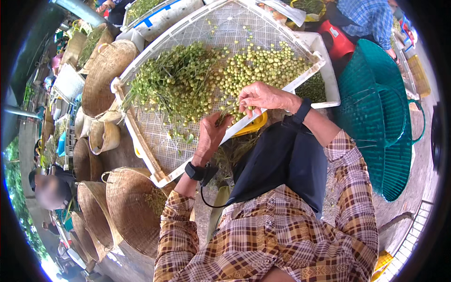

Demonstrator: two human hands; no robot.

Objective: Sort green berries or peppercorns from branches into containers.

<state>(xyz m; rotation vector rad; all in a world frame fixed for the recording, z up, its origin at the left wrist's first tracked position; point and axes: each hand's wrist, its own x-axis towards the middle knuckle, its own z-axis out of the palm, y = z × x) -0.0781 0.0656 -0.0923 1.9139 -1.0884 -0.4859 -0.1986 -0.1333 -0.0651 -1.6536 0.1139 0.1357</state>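
Observation:
My left hand (214, 132) grips a small bunch of green stems (222, 118) near the front edge of a white plastic mesh tray (155, 141). Beside it, my right hand (259, 98) has its fingers bent at the berries of that bunch; whether it pinches one is hard to see. A heap of stemmed green berries (172, 81) lies on the tray's left half. Loose round yellow-green berries (264, 67) spread over the right half, some of them under my right hand. A few stray berries and a leaf (190, 138) lie nearer the front.
Left of the tray stand woven bamboo baskets (132, 208), one with berries inside. A teal woven basket (373, 112) with handles is at right. A white box (331, 88) of small green berries and a yellow container (255, 125) sit by the tray. Other people sit nearby, one in a blue checked shirt (366, 21).

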